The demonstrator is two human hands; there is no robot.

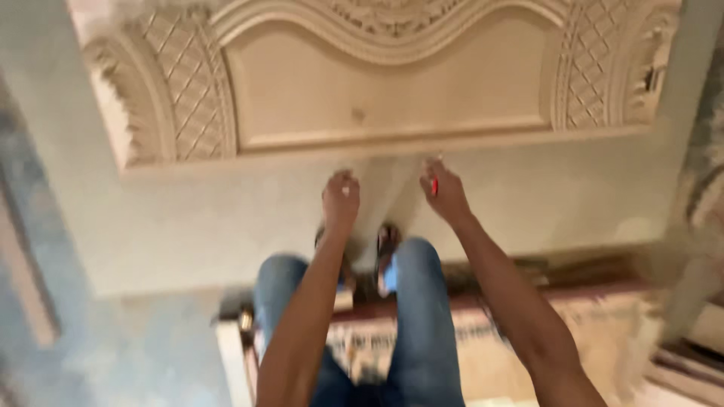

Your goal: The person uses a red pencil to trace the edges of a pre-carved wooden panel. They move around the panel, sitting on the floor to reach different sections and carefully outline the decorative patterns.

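The right hand (446, 192) has its grip closed on a slim red stick-shaped tool, a pencil or marker by the look of it (434, 185), pinched between thumb and fingers with the tip aimed down toward the pale strip of sheet or board (388, 197) that runs from the person's feet up to the carved piece. The left hand (341, 200) sits just beside it, at the strip's other edge, fingers curled in a loose fist; the blur hides whether that grip is clamped on the strip's edge or merely rests there, so I cannot tell. Both hands lie near the lower edge of the large cream carved wooden panel with lattice corners and a scalloped moulded frame (377, 90), which lies flat on the pale dusty floor (188, 218). To work well here, my judgement is that the left hand should press flat and steady to pin the strip, while the right keeps the red tool upright and close to the edge it follows, moving in one smooth stroke instead of short dabs. Weight belongs over the feet, in dark sandals (386, 245) at the strip's near end, with the knees in blue jeans (418, 301) kept out of the arms' way. A patterned reddish rug (573, 316) lies behind, well apart from the hands. The frame is motion-blurred, so finer detail at the fingertips cannot be read.
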